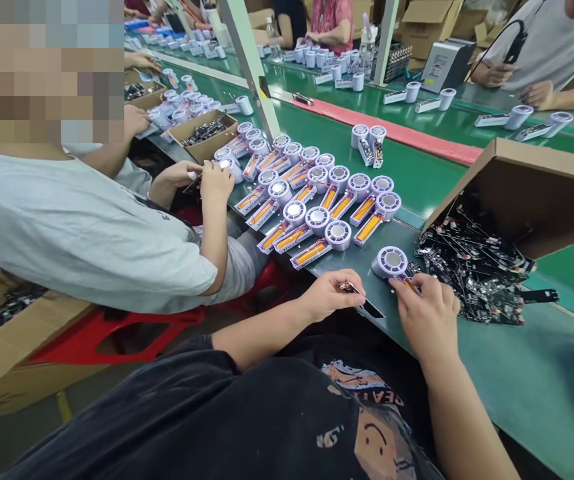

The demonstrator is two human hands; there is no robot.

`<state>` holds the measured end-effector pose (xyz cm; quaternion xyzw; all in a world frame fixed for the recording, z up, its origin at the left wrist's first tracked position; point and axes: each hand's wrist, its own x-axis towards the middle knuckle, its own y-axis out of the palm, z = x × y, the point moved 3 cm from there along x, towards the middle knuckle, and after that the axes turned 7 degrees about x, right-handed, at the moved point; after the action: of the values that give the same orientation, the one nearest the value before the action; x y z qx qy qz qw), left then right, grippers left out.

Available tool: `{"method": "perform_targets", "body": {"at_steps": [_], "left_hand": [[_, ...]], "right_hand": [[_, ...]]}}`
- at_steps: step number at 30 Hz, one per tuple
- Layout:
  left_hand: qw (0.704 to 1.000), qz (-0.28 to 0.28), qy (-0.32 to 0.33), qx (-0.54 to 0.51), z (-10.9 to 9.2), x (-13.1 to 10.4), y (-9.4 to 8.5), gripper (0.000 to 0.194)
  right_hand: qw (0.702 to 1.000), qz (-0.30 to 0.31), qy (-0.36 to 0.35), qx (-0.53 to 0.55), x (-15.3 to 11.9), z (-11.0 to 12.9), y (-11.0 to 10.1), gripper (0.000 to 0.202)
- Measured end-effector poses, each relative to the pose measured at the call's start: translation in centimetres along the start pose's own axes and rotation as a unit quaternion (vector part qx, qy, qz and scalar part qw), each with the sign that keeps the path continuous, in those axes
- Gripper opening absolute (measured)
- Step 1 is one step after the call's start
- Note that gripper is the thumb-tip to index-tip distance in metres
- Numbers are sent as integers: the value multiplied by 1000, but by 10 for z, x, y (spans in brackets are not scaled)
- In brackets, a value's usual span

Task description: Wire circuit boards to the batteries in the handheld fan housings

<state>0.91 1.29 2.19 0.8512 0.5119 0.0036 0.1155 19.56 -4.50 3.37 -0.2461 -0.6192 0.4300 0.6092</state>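
Note:
My left hand [334,293] is closed on a thin black circuit board [373,310] near the table's front edge. Small parts show at the board's upper end, by my thumb. My right hand [429,310] grips the handle of a lilac handheld fan housing [391,261] on the table, its round slotted head pointing away from me. A bit of orange shows in that handle, the rest being covered by my fingers. Left of it lie rows of similar fan housings [337,235] with orange batteries in open handles. Beside my right hand, black circuit boards with wires [471,267] form a pile.
The pile spills from a tipped cardboard box [541,180]. A co-worker in a light shirt [81,227] sits close on my left, hands at another housing. Beyond lies a green conveyor [311,133] with a pink strip [391,130]. Two housings [369,137] stand on it.

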Motion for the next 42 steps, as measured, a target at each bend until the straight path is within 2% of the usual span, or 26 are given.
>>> {"method": "perform_targets", "body": {"at_steps": [3,8,10,12,14,17,20,24,26,30,35,38,42], "left_hand": [[999,18,-18,-42,3,-2,3,49],[995,24,-70,-68,13,2,9,33],[995,29,-78,-60,15,7,13,27],[997,35,-70,-12,14,11,19,24],[995,42,-31,84,10,14,24,25],[968,43,36,243,2,16,30,17],[952,36,37,301,-1,16,29,6],[982,54,-33,178,9,18,25,4],[990,64,-63,106,15,18,24,13],[989,79,-122,4,24,18,26,41],[982,94,-152,-64,24,19,29,53],[979,96,-162,-81,25,20,31,53],[977,97,-168,-89,26,22,30,51]], "right_hand": [[999,9,19,26,8,-9,4,16],[975,4,61,213,8,-23,13,19],[966,1,73,249,4,-22,16,19],[964,4,82,252,1,-18,17,18],[969,4,83,233,-2,-12,14,18],[979,8,81,189,-4,-1,7,17],[978,15,97,183,-6,5,3,18],[961,0,117,250,-10,4,5,19],[954,-10,131,269,-12,1,8,20],[947,-29,133,290,-14,-3,12,19],[940,-35,130,314,-15,-4,10,18],[950,-54,102,291,-13,0,3,14],[979,-63,32,189,-12,7,-5,10]]}}
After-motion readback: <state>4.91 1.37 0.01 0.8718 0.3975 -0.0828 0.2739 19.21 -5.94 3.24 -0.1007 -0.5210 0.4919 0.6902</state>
